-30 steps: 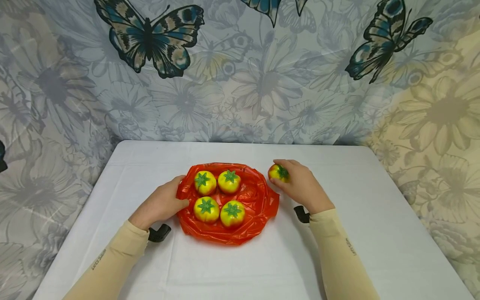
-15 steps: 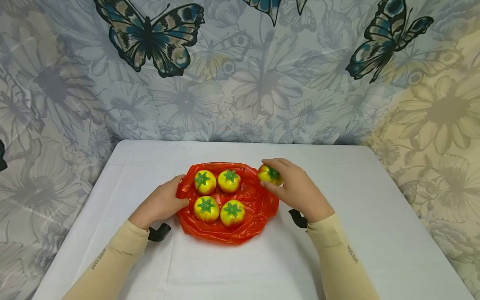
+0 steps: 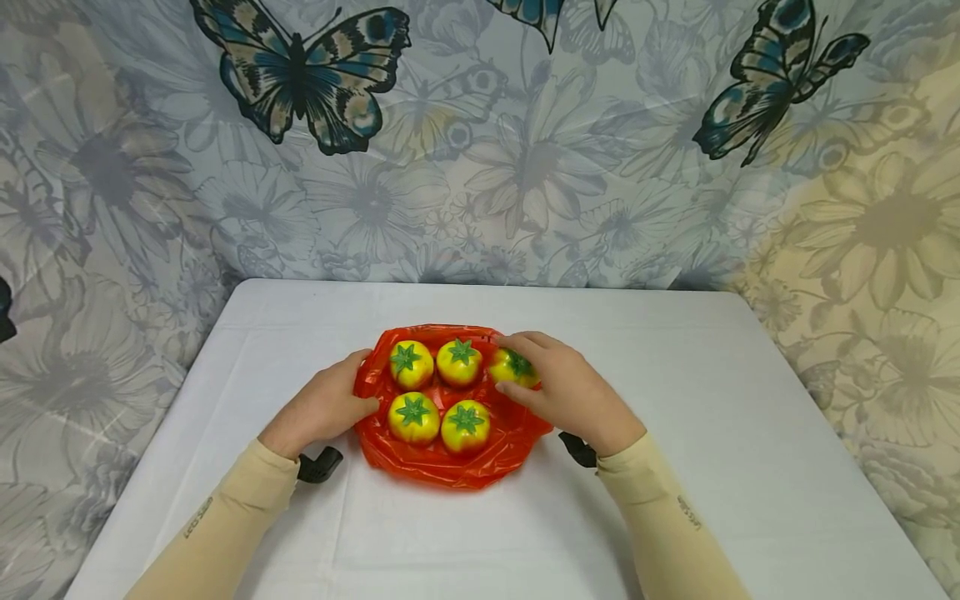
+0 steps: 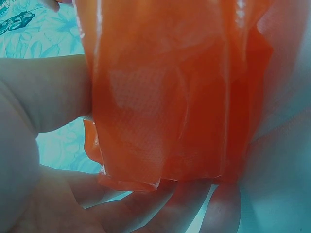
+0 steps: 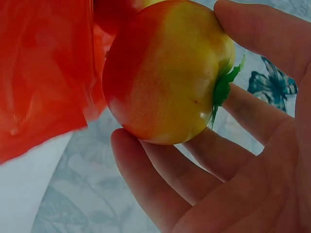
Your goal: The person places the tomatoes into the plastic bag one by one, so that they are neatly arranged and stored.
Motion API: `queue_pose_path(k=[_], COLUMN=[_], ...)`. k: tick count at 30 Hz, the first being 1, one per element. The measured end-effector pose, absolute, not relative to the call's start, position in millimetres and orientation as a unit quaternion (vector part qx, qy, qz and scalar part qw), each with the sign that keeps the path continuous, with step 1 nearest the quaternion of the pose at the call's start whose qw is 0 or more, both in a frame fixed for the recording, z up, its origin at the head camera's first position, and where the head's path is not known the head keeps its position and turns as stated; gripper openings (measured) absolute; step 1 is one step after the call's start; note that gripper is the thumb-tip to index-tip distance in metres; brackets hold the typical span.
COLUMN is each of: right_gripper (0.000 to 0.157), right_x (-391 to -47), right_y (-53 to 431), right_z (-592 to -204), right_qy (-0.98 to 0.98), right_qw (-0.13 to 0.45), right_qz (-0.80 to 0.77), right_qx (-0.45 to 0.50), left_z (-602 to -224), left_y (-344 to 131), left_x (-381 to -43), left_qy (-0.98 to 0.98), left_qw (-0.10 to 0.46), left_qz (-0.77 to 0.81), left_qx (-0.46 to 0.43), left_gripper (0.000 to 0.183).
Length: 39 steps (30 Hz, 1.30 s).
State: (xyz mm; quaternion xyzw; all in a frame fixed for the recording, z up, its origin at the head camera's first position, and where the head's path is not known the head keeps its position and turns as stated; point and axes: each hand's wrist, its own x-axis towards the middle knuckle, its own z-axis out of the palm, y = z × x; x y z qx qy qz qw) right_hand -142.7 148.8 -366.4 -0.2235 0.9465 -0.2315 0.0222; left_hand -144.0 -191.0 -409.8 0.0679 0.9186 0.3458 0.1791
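Note:
A red plastic bag (image 3: pixel 517 429) lies with its mouth spread wide on the table. Four-lobed rows aside, several yellow-and-red tomatoes with green star-shaped tops sit in it, among them a front-left tomato (image 3: pixel 414 418) and a back-left tomato (image 3: pixel 411 365). My left hand (image 3: pixel 318 412) grips the bag's left rim, thumb on the inner side and fingers outside; in the left wrist view the bag wall (image 4: pixel 155 107) fills the middle. My right hand (image 3: pixel 573 387) holds another tomato (image 5: pixel 165 73) between thumb and fingertips, over the bag's back right part, beside the back-right tomato (image 3: pixel 459 362).
A white cloth covers the table (image 3: pixel 450 550). Behind it hangs a fabric backdrop (image 3: pixel 525 208) printed with flowers and butterflies. Black wrist mounts (image 3: pixel 320 465) stick out below both wrists, near the cloth.
My right hand has carried its tomato leftward, from beside the bag's right rim to over the bag's opening. My left hand keeps its grip on the left rim.

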Motion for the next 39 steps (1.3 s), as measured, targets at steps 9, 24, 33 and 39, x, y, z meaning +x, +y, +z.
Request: queue_pose_path(k=[9, 24, 33, 39], right_gripper=[0.058, 0.059, 0.058, 0.059], right_x=[-143, -144, -146, -146], right_y=[140, 134, 132, 132], right_z=[-378, -387, -391, -394], right_qy=[0.943, 0.946, 0.947, 0.950], right_qw=[0.031, 0.051, 0.063, 0.074], right_qz=[-0.224, -0.209, -0.198, -0.192], right_qx=[-0.245, -0.244, -0.244, -0.237], left_z=[-409, -410, -409, -408], left_y=[-190, -190, -190, -190], left_x=[-144, -145, -145, -145], left_qy=[0.918, 0.918, 0.917, 0.918], left_qw=[0.179, 0.182, 0.182, 0.184], left_qz=[0.346, 0.346, 0.349, 0.346], left_qx=[0.065, 0.063, 0.062, 0.059], left_gripper=[0.081, 0.081, 0.080, 0.081])
